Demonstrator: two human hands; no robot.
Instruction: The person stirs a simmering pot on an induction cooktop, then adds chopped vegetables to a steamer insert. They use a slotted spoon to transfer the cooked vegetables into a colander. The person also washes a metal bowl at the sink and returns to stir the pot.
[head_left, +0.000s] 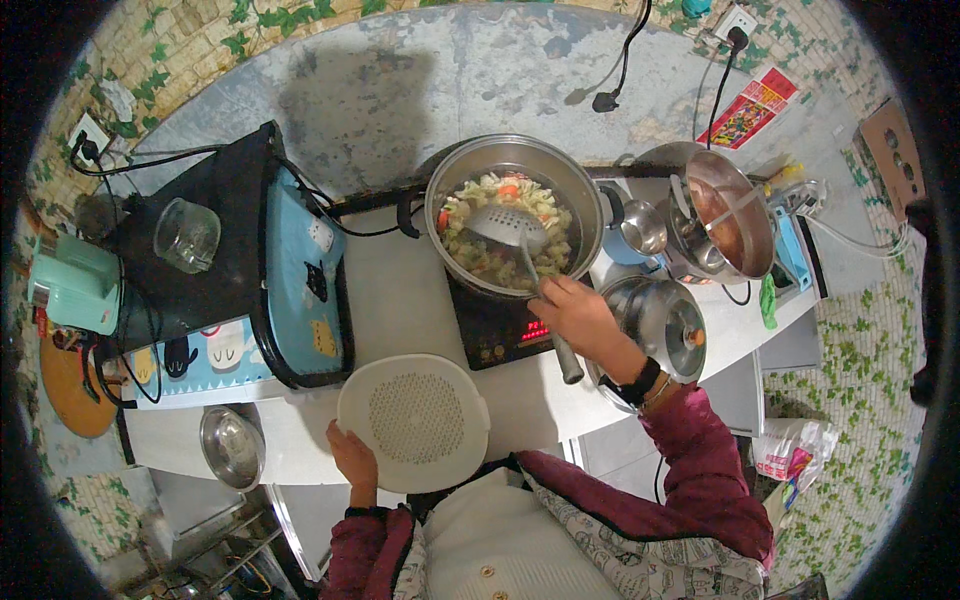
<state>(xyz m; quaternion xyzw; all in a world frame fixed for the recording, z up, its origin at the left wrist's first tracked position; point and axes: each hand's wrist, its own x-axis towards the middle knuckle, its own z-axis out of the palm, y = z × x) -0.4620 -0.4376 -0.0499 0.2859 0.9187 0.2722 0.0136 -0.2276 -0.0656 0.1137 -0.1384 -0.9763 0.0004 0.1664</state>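
Observation:
My right hand (581, 319) is closed around the handle of a perforated metal skimmer (506, 225). The skimmer's bowl lies in a steel pot (514, 289) with two black handles, among pale cut vegetables (551, 202) and orange pieces in clear liquid. Beneath the pot is a black induction cooker (487, 341) with a lit red display. My left hand (352, 457) grips the left rim of a white plastic colander (416, 420), held in front of my body, below and left of the pot; its perforated bottom shows no food.
A glass-lidded pot (664, 330) stands right of the cooker, with a small steel pot (643, 227) and a large steel pan (731, 214) behind. Left are a black-framed cabinet (300, 277) with a glass bowl (187, 235) on top, a steel bowl (232, 448) at the counter's edge, and cables.

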